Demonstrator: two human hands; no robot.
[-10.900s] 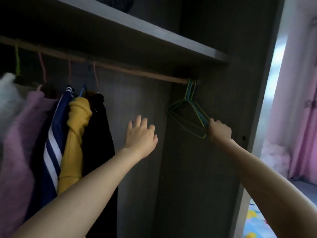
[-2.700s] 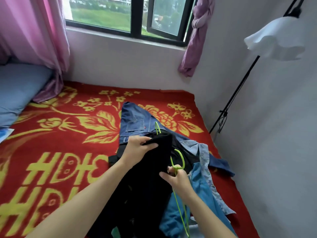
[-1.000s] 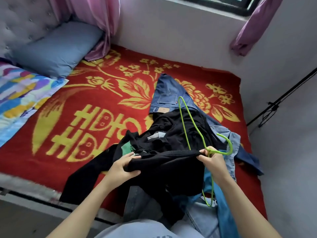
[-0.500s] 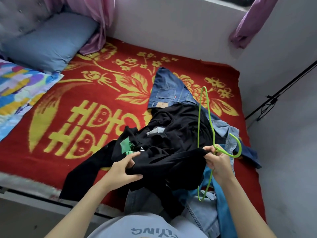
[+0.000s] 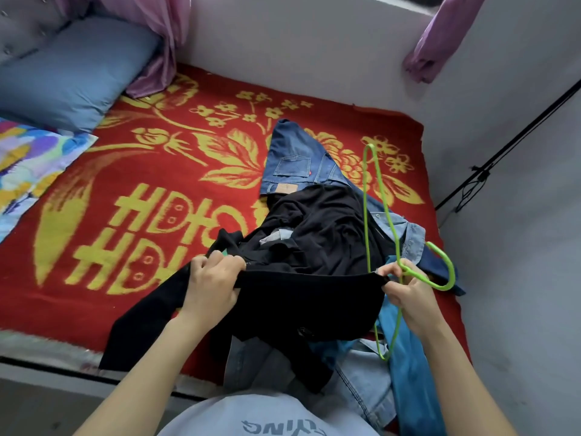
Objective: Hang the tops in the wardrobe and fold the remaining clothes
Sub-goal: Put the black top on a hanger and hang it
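A black top (image 5: 308, 297) lies bunched on the red bed cover, its hem stretched between my two hands. My left hand (image 5: 210, 284) grips the hem's left end. My right hand (image 5: 408, 294) pinches the hem's right end and also holds a green wire hanger (image 5: 366, 196) near its hook, the frame standing up over the top. Dark blue jeans (image 5: 295, 162) lie beyond the top. Light denim garments (image 5: 367, 382) and a blue one (image 5: 412, 372) lie under and right of it.
The red and yellow blanket (image 5: 141, 190) covers the bed, with a blue pillow (image 5: 69, 77) and a patterned sheet (image 5: 25, 158) at the left. White walls close the far and right sides. A black lamp pole (image 5: 509, 146) leans at the right. The bed's near edge (image 5: 47, 363) runs below.
My hands have drawn apart and pulled the black top's hem taut. The hanger has swung more upright in my right hand. Earlier I took the hanger from the wardrobe rail.
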